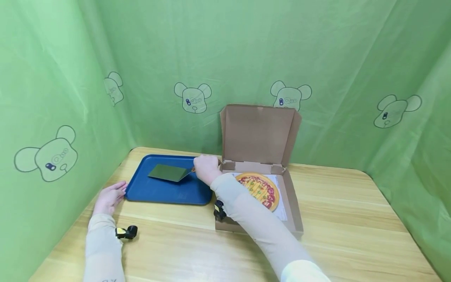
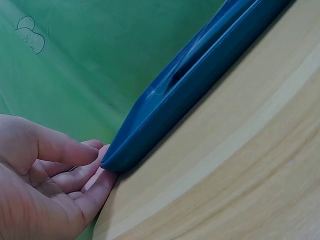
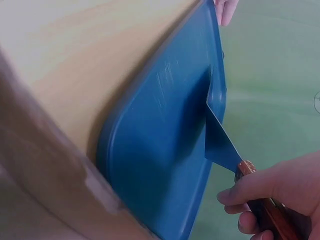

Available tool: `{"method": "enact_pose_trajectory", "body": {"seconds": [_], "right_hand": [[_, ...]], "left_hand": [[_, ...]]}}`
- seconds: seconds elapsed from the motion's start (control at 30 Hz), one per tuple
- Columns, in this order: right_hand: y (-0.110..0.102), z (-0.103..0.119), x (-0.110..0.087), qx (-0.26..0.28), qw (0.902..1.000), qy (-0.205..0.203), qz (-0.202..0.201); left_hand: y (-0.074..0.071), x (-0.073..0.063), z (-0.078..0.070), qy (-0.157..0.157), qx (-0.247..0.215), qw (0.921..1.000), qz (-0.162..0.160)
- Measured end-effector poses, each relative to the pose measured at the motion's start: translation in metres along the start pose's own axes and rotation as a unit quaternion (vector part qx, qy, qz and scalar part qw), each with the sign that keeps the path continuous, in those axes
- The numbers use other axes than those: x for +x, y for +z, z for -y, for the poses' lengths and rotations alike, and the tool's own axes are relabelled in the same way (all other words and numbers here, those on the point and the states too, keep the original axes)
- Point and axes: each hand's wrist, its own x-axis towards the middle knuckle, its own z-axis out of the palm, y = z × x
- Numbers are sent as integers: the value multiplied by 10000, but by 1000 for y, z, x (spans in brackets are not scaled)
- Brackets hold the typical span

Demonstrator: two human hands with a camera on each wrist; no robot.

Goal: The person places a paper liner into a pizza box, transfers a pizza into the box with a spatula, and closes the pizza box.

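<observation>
The right hand (image 1: 207, 168) has its fingers wrapped around the reddish-brown handle (image 3: 270, 216) of a flat server (image 1: 168, 172). The server's wide blade extends to the left of those fingers, above a blue tray (image 1: 158, 196); whether its far edge touches the tray is hard to tell. The left hand (image 1: 108, 198) has its fingers loosely extended, their tips touching the tray's near-left corner, with the thumb apart from the other fingers.

The tray lies on the wooden desk (image 1: 345, 207), between the left fingers and the right ones. Just to the right of the right fingers stands an open cardboard box (image 1: 295, 196), its lid (image 1: 258, 133) raised behind it. In the box, to the right of and nearer the person than the right fingers, a round pizza (image 1: 258, 188) lies on white paper (image 1: 281, 211), partly hidden by the right sleeve (image 1: 260, 227). Beyond both hands hangs a green curtain (image 1: 246, 51) printed with bear heads.
</observation>
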Motion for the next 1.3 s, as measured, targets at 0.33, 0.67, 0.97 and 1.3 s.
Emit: {"method": "enact_pose_trajectory", "body": {"seconds": [0.33,0.67,0.97,1.3], "right_hand": [[2,7,3,215,9991,123,350],[3,8,-4,548,9963,101,650],[7,7,-2,448,9948,66,908],[5,5,-6,327,9942,-119,1022]], "left_hand": [[0,-1,-1,-2,16,10000,39],[0,-2,0,-52,-81,9999,-32],[0,-2,-1,-38,-65,10000,-12],[-1,0,0,-116,-129,9998,-96]]}}
